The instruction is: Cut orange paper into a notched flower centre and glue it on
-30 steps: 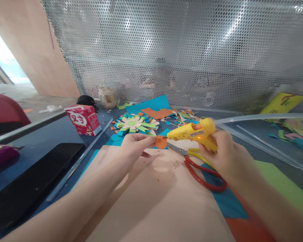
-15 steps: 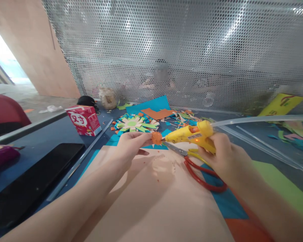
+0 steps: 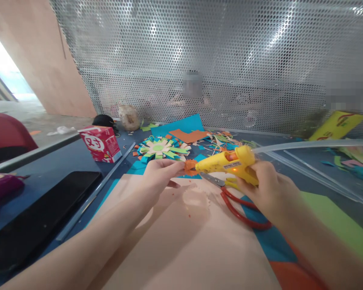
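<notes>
Between the fingertips of my left hand (image 3: 160,173) is a small orange paper piece with a notched edge (image 3: 190,167). My right hand (image 3: 268,183) is wrapped round a yellow hot glue gun (image 3: 226,161), a small orange light glowing on its side. The gun's nozzle meets the orange paper or sits just in front of it. A long clear glue stick (image 3: 308,144) runs out of the gun's back to the right. Below the gun, scissors with red handles (image 3: 245,219) lie on the pale peach paper (image 3: 181,241).
Behind my hands lies a layered paper flower (image 3: 159,148) beside paper scraps (image 3: 220,141). On the left are a black phone (image 3: 45,217), a red box (image 3: 100,144) and a clear stick (image 3: 99,187). A perforated metal panel (image 3: 218,48) bounds the table's far side.
The orange paper piece has turned in my left fingers, its notched edge now showing more. The glue gun has shifted slightly left and its nozzle overlaps the piece.
</notes>
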A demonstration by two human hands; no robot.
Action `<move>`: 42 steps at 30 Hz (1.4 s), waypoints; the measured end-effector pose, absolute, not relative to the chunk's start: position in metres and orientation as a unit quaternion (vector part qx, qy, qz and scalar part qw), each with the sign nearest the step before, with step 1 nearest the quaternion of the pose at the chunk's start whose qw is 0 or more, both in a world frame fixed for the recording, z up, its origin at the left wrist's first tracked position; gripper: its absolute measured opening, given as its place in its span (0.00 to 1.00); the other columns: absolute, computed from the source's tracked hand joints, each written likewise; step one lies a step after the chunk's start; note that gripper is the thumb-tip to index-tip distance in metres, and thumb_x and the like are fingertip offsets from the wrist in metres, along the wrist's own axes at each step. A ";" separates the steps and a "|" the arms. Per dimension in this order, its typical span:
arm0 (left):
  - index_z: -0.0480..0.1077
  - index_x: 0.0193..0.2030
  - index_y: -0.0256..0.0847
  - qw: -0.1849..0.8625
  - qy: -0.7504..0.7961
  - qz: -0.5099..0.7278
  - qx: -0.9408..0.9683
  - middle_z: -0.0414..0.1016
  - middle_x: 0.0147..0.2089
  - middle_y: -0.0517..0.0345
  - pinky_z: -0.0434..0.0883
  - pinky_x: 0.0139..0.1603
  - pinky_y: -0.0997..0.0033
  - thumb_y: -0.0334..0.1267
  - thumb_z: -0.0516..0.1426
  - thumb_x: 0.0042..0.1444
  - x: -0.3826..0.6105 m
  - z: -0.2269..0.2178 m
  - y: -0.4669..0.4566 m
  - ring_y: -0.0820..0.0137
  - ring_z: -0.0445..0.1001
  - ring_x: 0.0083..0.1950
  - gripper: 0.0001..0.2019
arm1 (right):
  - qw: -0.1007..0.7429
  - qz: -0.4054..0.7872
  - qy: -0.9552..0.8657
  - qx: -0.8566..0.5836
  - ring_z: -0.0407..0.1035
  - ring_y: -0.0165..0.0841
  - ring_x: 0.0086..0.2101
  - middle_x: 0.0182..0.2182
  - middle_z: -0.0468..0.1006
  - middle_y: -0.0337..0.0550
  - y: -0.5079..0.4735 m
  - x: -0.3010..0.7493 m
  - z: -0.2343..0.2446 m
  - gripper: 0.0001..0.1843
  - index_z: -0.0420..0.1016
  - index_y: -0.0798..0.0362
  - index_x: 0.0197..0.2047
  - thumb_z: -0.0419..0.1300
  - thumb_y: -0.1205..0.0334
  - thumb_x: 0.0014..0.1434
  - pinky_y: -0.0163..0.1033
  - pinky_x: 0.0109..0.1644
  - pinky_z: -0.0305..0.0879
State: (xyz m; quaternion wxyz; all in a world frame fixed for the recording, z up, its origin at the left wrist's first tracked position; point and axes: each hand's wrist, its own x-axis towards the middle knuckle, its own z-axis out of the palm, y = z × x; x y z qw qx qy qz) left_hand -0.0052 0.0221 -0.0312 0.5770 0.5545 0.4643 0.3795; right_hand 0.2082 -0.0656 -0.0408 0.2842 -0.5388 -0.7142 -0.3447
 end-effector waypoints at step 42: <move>0.75 0.25 0.37 0.536 0.435 0.469 0.551 0.78 0.28 0.52 0.65 0.21 0.79 0.43 0.62 0.39 -0.012 -0.026 0.033 0.65 0.76 0.36 0.11 | 0.210 -0.084 -0.528 -0.819 0.71 0.40 0.24 0.21 0.75 0.47 -0.048 0.232 -0.033 0.14 0.70 0.53 0.24 0.52 0.54 0.51 0.36 0.23 0.60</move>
